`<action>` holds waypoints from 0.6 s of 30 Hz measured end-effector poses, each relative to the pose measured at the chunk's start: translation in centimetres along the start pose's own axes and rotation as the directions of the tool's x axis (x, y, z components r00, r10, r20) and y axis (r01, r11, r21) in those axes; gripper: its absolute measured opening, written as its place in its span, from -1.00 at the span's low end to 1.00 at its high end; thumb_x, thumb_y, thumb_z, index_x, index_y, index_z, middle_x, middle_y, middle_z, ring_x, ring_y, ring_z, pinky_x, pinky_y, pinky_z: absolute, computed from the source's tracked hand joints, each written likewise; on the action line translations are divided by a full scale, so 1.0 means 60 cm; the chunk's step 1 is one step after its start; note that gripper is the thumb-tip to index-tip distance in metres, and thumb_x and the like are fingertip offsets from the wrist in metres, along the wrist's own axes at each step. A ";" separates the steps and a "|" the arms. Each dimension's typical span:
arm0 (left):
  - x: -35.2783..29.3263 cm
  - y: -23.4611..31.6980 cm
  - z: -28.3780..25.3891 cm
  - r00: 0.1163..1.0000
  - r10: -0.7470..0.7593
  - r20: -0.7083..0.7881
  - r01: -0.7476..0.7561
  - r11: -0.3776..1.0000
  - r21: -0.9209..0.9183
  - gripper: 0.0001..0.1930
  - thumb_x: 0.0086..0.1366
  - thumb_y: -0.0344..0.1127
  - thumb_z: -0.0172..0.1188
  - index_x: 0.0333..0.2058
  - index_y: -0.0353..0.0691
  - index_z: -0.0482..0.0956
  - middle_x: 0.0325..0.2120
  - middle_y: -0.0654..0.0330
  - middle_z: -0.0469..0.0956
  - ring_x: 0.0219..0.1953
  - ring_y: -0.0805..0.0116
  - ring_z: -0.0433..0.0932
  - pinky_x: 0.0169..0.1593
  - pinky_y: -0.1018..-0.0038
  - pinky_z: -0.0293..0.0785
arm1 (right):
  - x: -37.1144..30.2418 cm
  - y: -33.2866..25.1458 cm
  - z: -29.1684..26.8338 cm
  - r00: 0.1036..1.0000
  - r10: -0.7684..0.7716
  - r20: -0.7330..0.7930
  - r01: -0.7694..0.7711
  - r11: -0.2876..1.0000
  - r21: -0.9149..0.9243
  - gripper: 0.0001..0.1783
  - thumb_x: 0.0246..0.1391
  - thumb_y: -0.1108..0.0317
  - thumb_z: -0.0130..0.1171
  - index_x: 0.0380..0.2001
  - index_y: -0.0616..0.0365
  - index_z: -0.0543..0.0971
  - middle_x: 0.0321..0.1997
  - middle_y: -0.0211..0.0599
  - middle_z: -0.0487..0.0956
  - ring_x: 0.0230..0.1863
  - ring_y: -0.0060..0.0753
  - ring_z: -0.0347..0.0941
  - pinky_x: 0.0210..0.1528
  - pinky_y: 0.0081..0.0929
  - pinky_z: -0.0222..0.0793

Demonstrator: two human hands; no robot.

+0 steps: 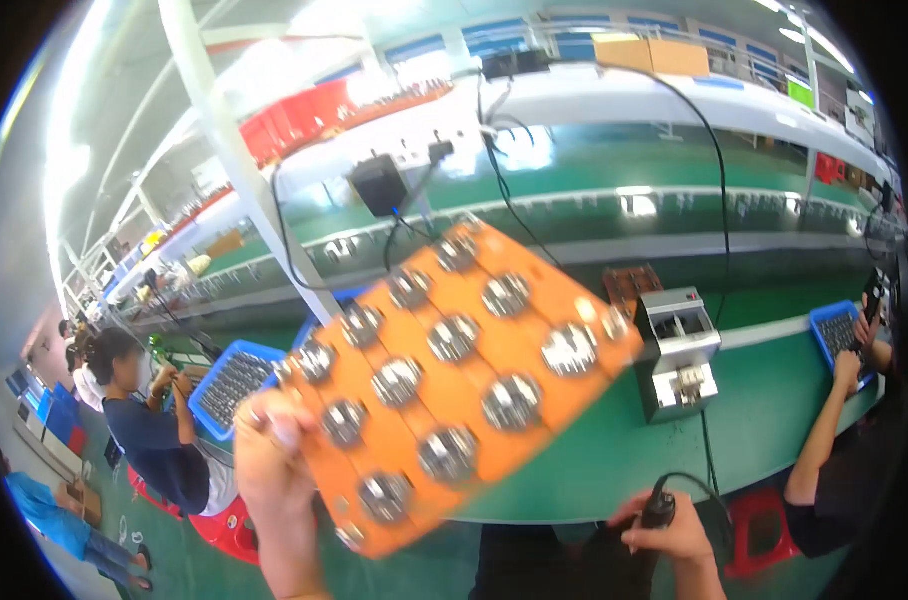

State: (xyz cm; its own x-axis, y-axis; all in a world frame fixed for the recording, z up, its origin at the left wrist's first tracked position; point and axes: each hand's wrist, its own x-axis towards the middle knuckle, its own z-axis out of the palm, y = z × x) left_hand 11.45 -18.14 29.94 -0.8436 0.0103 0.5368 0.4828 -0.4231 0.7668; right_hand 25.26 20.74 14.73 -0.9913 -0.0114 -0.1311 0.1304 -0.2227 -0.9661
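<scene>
My left hand point(274, 455) is closed on the left edge of an orange rectangular board point(474, 372), thumb on its upper face. The board is lifted in front of me and tilted. Round shiny metal parts point(454, 338) sit in rows across it, with small metal pieces at its corners. Low on the right, my right hand point(682, 532) is wrapped round a black corded tool, apparently an electric screwdriver point(658, 510), whose cable loops up from its top. Its lower end is hidden by the fingers.
A grey metal machine point(679, 350) stands on the green bench point(574, 465), with a brown tray point(632, 286) behind it. Blue trays of small parts point(236, 385) sit beside co-workers on both sides. Black cables point(722, 180) hang over the bench, and a white post point(229, 150) rises at left.
</scene>
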 end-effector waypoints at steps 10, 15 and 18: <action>-0.155 -0.214 -0.064 0.864 -0.411 0.289 0.440 0.897 -0.039 -0.72 0.08 -0.30 0.53 -0.47 -0.47 0.71 -0.54 0.00 0.66 -0.48 0.34 0.60 -0.39 0.50 0.46 | 0.012 -0.015 0.015 0.963 -0.122 0.240 0.075 0.977 0.197 0.10 -0.20 0.70 0.35 0.45 0.45 0.06 0.42 0.18 0.31 -0.33 -0.38 0.64 -0.40 -0.52 0.51; -0.160 -0.313 -0.106 0.772 -0.526 0.358 0.554 0.832 0.027 -0.76 0.13 -0.34 0.51 -0.41 -0.46 0.73 -0.44 0.02 0.68 -0.39 0.37 0.62 -0.28 0.46 0.54 | 0.018 0.009 0.020 0.981 0.019 0.192 -0.048 0.988 0.148 0.13 -0.20 0.70 0.32 0.47 0.44 0.00 0.42 0.16 0.32 -0.40 -0.49 0.60 -0.42 -0.55 0.51; -0.149 -0.372 -0.108 0.724 -0.609 0.323 0.621 0.780 0.079 -0.76 0.19 -0.36 0.48 -0.30 -0.47 0.72 -0.37 0.05 0.69 -0.36 0.40 0.61 -0.23 0.47 0.56 | 0.042 0.031 0.010 0.987 0.062 0.149 -0.079 0.991 0.110 0.14 -0.22 0.70 0.30 0.47 0.42 0.00 0.45 0.14 0.30 -0.46 -0.48 0.58 -0.43 -0.54 0.50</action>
State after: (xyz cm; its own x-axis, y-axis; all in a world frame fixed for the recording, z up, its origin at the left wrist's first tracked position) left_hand 6.71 -14.62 5.73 -0.8292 0.5578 0.0354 -0.1287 -0.2522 0.9591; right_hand 22.98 19.72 12.74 -0.9729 -0.1705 -0.1562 0.2055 -0.3270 -0.9224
